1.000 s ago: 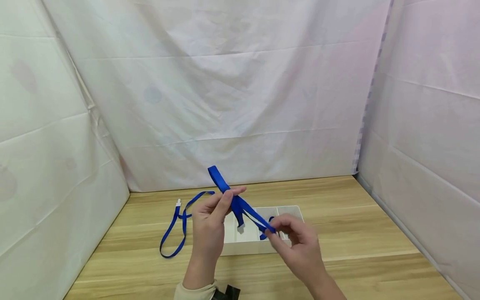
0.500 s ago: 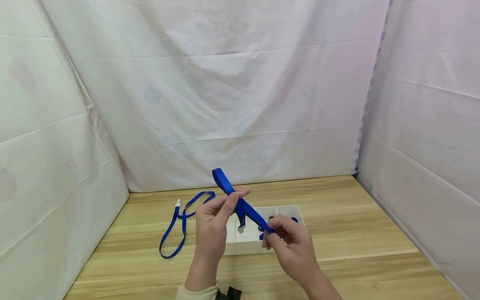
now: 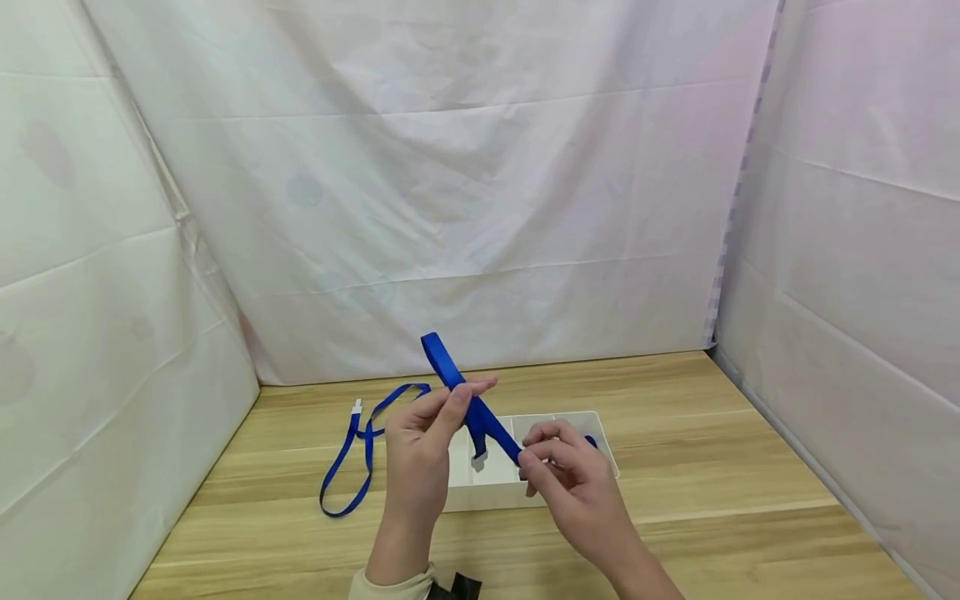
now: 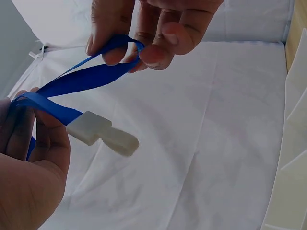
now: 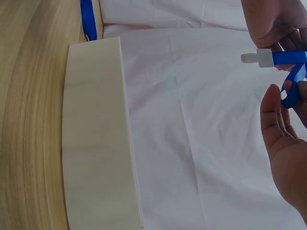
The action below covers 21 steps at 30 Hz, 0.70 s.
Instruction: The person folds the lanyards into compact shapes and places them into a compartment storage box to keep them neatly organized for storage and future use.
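My left hand (image 3: 423, 446) pinches a folded blue lanyard (image 3: 442, 360) between thumb and fingers, above the white tray. One loop of the strap sticks up beyond the fingers. A white plastic clip (image 4: 91, 128) hangs from a short end beside this hand. The other end of the fold runs down to the right, where my right hand (image 3: 581, 492) pinches its looped tip with thumb and fingers. In the left wrist view, the strap bends round in a small loop at the right fingertips (image 4: 115, 55). The clip also shows in the right wrist view, jutting out from the strap.
A white divided tray (image 3: 487, 497) stands below the hands, with a bit of blue strap (image 3: 591, 441) inside at the right. Another blue lanyard (image 3: 367, 454) with a white clip lies loose on the wooden table (image 3: 720, 467) to the left. White cloth (image 3: 480, 208) hangs around the table.
My right hand has shifted slightly left along the strap, its upper fingers lifting a little. The left hand keeps its pinch and has moved only slightly.
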Tool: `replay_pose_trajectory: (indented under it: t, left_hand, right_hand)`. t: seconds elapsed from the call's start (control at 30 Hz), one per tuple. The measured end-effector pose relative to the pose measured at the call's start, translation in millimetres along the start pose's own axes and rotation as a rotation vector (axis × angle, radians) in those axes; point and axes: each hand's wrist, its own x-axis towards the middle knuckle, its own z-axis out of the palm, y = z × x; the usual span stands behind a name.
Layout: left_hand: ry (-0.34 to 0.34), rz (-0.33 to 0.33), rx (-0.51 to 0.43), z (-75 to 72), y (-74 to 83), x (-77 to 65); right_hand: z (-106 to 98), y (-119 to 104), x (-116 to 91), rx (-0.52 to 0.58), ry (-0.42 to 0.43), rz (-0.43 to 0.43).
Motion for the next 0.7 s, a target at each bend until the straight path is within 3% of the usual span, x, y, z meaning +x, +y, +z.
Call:
replay_pose_trajectory:
  t: [0.4,0.7]
  left_hand:
    - [-0.016,0.010,-0.067,-2.6,0.8,1.1]
    - [-0.035,0.022,-0.080,-3.0,-0.3,1.7]
  right_hand:
    - [-4.0,-0.5,-1.3,0.102,-0.121,0.126]
    - [-5.0,-5.3,0.2,0.090,-0.053,0.327]
